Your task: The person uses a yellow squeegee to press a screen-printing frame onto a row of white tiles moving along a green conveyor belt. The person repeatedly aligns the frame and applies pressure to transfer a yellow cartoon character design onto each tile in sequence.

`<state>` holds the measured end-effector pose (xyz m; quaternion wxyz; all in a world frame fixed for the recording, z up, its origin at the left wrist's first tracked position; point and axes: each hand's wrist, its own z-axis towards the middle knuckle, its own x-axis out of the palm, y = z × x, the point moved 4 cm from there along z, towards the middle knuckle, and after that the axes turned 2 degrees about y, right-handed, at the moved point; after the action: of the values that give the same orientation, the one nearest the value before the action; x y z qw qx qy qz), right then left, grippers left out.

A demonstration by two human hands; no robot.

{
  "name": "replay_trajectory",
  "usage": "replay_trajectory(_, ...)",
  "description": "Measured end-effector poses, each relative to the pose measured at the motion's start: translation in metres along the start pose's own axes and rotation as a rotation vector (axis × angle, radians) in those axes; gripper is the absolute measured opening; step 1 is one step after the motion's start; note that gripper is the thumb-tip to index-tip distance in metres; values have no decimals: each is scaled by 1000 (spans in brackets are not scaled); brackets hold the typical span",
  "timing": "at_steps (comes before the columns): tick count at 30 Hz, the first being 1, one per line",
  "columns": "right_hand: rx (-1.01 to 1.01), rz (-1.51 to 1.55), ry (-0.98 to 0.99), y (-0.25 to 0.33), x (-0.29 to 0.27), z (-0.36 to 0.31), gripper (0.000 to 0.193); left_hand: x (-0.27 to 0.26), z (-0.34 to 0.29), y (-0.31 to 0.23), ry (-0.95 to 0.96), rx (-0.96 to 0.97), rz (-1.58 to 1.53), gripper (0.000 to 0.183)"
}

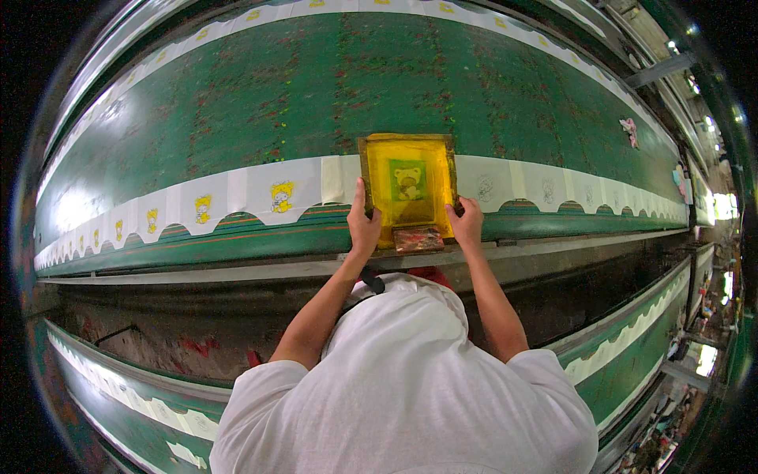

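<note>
Both my hands grip a yellow screen-printing frame with dark, paint-stained edges, over a row of white cut pieces at the near edge of a long green table. My left hand closes on its left side, index finger stretched up along the edge. On the opposite side, my right hand holds it with the thumb inside the rim. A bear-like figure shows in the mesh window. At the frame's near end rests a reddish-brown, paint-stained block; whether it is a squeegee I cannot tell.
White pieces to the left bear yellow figures; those to the right show only faint outlines. The green table has paint smears and another white row along its far edge. A small pink scrap lies far right. Behind me stands another green table.
</note>
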<state>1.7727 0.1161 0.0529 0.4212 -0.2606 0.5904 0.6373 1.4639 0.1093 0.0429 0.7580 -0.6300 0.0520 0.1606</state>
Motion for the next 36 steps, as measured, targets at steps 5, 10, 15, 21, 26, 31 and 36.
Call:
replay_trajectory(5, -4, 55, -58, -72, -62, 25, 49, 86, 4, -28, 0, -78, -65, 97)
replay_trajectory(10, 38, 89, -107, -144, -100, 35, 53, 159, 2, -60, 18, -20, -32, 94)
replay_trajectory(15, 73, 113, -55, -198, -101, 44, 55, 197, 2, -73, 56, -27, 32, 97)
replay_trajectory(21, 66, 159, -76, -219, -97, 50, 47, 214, 2, -80, 8, -47, 37, 94)
replay_trajectory(26, -1, 180, -100, -217, -101, 51, 44, 219, 1, -80, 25, -28, 86, 97)
replay_trajectory(31, -53, 179, -125, -214, -103, 50, 42, 227, -3, -75, 32, 2, 99, 97)
replay_trajectory(36, 41, 206, -74, -222, -104, 44, 44, 234, -11, -72, 47, 15, 145, 99)
